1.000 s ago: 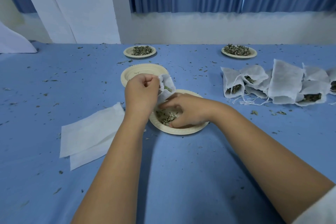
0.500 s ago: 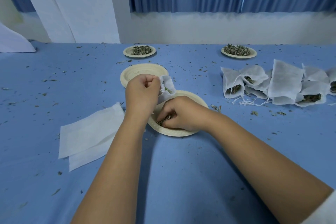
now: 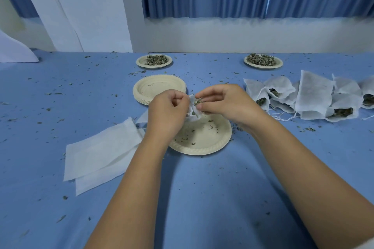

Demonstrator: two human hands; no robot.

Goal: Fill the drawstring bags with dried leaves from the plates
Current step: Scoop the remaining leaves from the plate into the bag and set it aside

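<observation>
Right hand [image 3: 224,103] risen from plate [image 3: 212,141], fingers [image 3: 204,94] pinching leaves [image 3: 197,101] at drawstring bag [image 3: 194,112], left hand [image 3: 168,111] gripping it

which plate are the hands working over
The nearest plate, nearly bare with only leaf crumbs on it. The stacked plates sit behind the left hand; the far-left plate and far-right plate hold leaf heaps further back.

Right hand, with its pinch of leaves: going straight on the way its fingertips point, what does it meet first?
The open mouth of the drawstring bag, gripped by the left hand. The right hand, pinching dried leaves, seems right at it, though depth is unclear.
</observation>
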